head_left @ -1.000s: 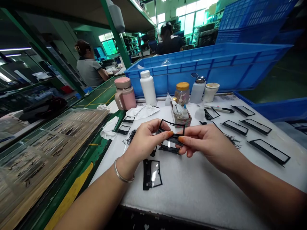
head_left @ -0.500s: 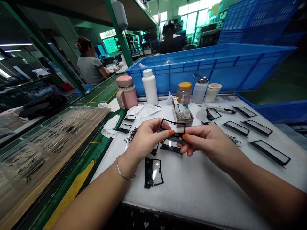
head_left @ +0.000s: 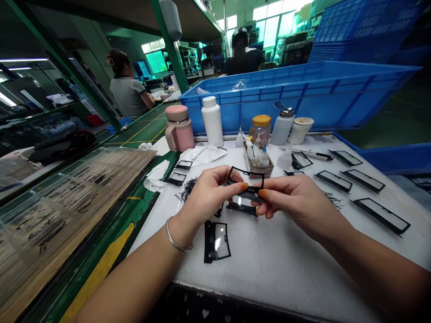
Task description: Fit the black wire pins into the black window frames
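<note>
My left hand [head_left: 205,195] and my right hand [head_left: 296,199] pinch the same thin black rectangular frame [head_left: 247,179] between thumbs and forefingers, held a little above the white mat [head_left: 276,264]. The left wrist wears a silver bangle [head_left: 177,240]. Just under the held frame lies another black frame with a clear window [head_left: 241,204]. A third black frame with a clear film [head_left: 216,241] lies flat on the mat near my left wrist. A heap of fine black strands [head_left: 186,188] sits left of my left hand.
Several long black frames [head_left: 380,214] lie on the mat at right. Behind are a small box of tools [head_left: 257,162], a pink mug [head_left: 178,128], a white bottle [head_left: 212,120], jars, a dispenser and a blue crate [head_left: 303,96]. Clear trays [head_left: 67,202] lie left. Two people sit farther back.
Both hands keep their pinch on the black frame; the view has shifted slightly, nothing else has visibly moved.
</note>
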Demonstrator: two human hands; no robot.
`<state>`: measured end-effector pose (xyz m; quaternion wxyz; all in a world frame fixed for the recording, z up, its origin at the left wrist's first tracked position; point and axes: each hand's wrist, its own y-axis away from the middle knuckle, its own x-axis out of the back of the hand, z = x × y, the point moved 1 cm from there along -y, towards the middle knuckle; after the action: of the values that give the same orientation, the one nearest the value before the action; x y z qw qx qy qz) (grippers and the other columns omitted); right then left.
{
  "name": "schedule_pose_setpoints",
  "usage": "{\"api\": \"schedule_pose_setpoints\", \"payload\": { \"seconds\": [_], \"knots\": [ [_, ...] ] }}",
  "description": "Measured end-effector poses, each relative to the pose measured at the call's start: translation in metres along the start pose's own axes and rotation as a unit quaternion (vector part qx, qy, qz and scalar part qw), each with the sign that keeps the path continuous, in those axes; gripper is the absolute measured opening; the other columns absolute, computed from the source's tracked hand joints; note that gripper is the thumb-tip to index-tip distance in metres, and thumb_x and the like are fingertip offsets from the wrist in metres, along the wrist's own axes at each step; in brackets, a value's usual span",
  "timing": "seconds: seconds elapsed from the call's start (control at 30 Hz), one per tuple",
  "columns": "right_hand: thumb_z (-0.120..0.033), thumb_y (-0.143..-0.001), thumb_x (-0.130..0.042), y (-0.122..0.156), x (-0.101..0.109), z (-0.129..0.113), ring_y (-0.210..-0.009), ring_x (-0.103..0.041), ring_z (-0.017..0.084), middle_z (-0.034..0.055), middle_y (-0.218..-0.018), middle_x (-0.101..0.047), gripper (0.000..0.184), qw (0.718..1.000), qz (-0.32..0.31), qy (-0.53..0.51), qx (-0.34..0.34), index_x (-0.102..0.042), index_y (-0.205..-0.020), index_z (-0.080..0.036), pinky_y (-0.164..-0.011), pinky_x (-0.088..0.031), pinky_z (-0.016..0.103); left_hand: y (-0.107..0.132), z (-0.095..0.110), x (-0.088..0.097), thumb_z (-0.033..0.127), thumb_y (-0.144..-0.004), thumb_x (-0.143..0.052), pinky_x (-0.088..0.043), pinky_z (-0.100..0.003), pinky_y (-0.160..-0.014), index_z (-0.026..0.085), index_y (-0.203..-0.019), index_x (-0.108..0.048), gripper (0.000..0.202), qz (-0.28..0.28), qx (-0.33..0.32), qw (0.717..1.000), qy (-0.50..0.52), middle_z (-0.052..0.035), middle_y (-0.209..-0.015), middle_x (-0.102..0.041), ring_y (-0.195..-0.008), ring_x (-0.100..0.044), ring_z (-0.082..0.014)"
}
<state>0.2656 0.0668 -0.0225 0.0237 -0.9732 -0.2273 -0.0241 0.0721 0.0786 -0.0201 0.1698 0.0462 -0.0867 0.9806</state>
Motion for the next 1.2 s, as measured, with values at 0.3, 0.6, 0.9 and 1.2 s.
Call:
{"api": "schedule_pose_setpoints", "payload": {
  "seconds": [0.3,0.6,0.9,1.2],
  "knots": [
    [-0.02,-0.085,-0.062,0.001,0.0,-0.002,-0.059,-0.064,0.014,0.0055,-0.065,-0.069,0.019,1.0,0.008,-0.012,0.004,-0.077,-0.095,-0.014,-0.054,-0.052,0.018,0.0,0.0,0.0,0.026,-0.081,-0.07,-0.045,-0.018,-0.053,0.012,-0.081,-0.062,0.016,-0.004,-0.006,1.0,0.003,-0.003,-0.081,-0.06,-0.067,-0.053,-0.0097],
    [-0.035,-0.091,-0.068,0.0,0.005,0.006,-0.06,-0.062,0.014,0.0067,-0.069,-0.068,0.022,1.0,-0.003,0.008,0.005,-0.074,-0.083,-0.014,-0.055,-0.05,0.018,0.0,0.0,0.0,0.03,-0.082,-0.07,-0.046,-0.019,-0.055,0.011,-0.085,-0.062,0.021,-0.024,0.011,1.0,0.0,-0.004,-0.083,-0.059,-0.066,-0.054,-0.0094],
    [-0.043,-0.079,-0.078,0.0,0.014,0.01,-0.056,-0.057,0.015,0.0077,-0.066,-0.064,0.028,0.997,0.074,0.003,-0.034,-0.073,-0.077,-0.016,-0.048,-0.046,0.017,0.005,0.019,0.068,0.033,-0.081,-0.068,-0.051,-0.019,-0.06,0.013,-0.103,-0.063,0.031,0.121,-0.038,0.987,-0.094,-0.0055,-0.09,-0.062,-0.081,-0.058,-0.014],
    [-0.049,-0.068,-0.085,-0.001,0.02,0.013,-0.057,-0.055,0.016,0.0072,-0.065,-0.061,0.038,0.992,0.113,-0.013,-0.053,-0.074,-0.081,-0.016,-0.046,-0.046,0.018,-0.003,-0.006,0.089,0.027,-0.076,-0.068,-0.04,-0.021,-0.058,0.018,-0.08,-0.073,0.01,0.051,0.047,0.901,-0.428,0.0001,-0.074,-0.066,-0.069,-0.059,-0.0127]
  ]
}}
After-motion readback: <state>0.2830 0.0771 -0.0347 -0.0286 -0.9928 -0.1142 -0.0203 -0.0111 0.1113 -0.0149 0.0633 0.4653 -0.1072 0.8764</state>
